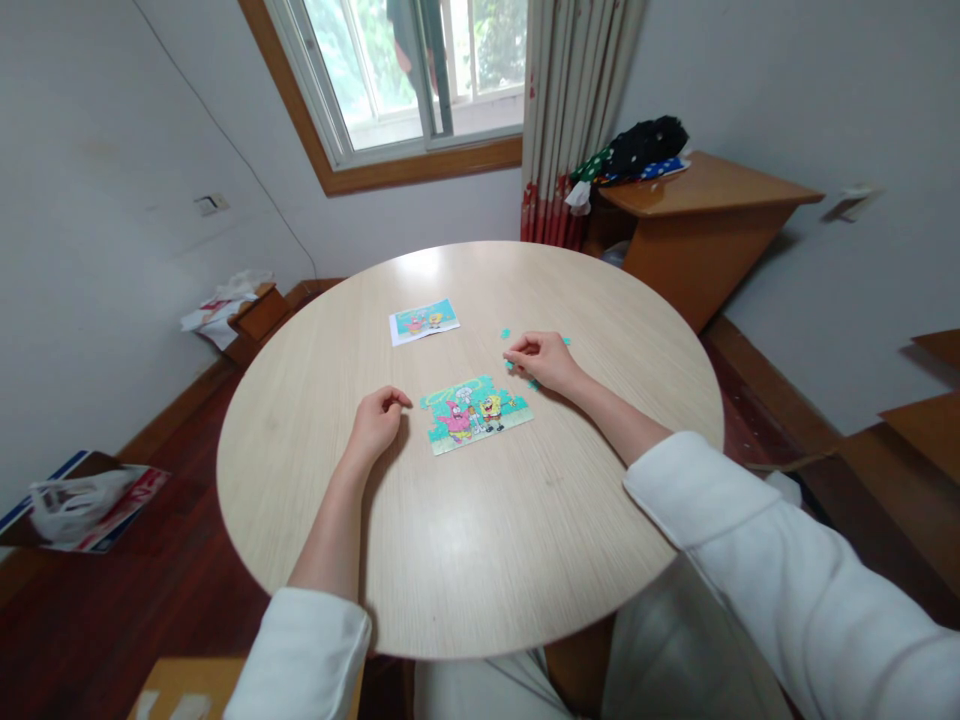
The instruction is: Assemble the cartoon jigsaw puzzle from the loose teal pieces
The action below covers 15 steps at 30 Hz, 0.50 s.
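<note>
A partly assembled jigsaw puzzle (480, 414) with cartoon figures on turquoise lies mid-table, its upper and side edges jagged. My right hand (546, 360) is above and to the right of it, thumb and forefinger pinched at a small turquoise puzzle piece (510, 366). Other loose pieces surround that hand: one piece (505, 334) lies beyond the fingertips, another piece (533, 384) under the palm side, and one more (567, 341) half behind the knuckles. To the puzzle's left my left hand (379, 425) rests on the table, fingers curled in, with nothing visible in them.
Farther back on the round table (465, 560) lies a picture sheet (424, 322) with the same cartoon scene. A wooden desk (720, 185) with dark cloth on it stands at the back right, beside a curtain (577, 100). A cardboard box (187, 690) sits at lower left.
</note>
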### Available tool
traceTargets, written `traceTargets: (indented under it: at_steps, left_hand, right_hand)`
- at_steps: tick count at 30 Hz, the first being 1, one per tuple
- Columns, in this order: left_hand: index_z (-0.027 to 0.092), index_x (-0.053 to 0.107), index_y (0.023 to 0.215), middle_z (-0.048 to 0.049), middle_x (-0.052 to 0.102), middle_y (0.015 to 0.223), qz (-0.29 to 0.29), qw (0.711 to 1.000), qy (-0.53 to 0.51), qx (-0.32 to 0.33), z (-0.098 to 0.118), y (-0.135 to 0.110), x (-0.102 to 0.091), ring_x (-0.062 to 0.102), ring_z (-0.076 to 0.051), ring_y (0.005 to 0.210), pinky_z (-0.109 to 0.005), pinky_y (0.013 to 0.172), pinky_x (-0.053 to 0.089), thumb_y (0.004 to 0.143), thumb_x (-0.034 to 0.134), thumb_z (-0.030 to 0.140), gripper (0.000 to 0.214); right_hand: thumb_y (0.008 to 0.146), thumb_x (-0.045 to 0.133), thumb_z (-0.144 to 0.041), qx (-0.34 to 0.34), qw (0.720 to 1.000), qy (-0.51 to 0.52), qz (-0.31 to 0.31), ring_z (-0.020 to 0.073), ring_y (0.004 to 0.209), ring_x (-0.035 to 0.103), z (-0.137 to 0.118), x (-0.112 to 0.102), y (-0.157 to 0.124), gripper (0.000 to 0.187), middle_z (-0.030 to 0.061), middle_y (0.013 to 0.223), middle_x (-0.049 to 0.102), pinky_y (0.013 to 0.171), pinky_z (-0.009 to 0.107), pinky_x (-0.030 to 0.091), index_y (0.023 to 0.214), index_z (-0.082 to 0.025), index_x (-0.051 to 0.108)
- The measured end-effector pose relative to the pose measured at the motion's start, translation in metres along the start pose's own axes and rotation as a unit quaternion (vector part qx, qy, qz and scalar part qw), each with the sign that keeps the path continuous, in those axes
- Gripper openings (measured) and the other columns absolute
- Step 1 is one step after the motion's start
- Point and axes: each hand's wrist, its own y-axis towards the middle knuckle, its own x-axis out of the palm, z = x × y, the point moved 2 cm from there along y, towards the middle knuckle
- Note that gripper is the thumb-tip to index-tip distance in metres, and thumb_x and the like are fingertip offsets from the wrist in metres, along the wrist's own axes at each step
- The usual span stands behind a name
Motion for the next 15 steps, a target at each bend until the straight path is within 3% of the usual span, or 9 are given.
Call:
traceTargets:
  at_steps: [8,15]
  left_hand:
    - [0.017,0.059,0.066,-0.0026,0.065,0.071,-0.003,1.000,0.006,0.007,-0.0016,0.0011,0.0000,0.057,-0.015,0.068,-0.027,0.070,0.044,0.063,0.040,0.016,0.019]
    - [0.016,0.060,0.066,-0.0030,0.065,0.071,-0.001,1.000,0.009,0.013,-0.0035,0.0019,0.0007,0.057,-0.015,0.068,-0.027,0.069,0.044,0.063,0.040,0.016,0.020]
  right_hand:
    - [0.056,0.072,-0.043,-0.026,0.999,0.000,0.021,0.0117,0.050,0.057,-0.0033,0.0006,-0.0006,0.031,0.0012,0.055,0.059,0.047,0.024,0.046,0.058,-0.016,0.056]
    - [0.058,0.071,-0.040,-0.010,1.000,0.004,0.027,0.0130,0.052,0.059,-0.0020,0.0001,0.0009,0.028,0.0018,0.057,0.061,0.048,0.024,0.046,0.061,-0.016,0.060]
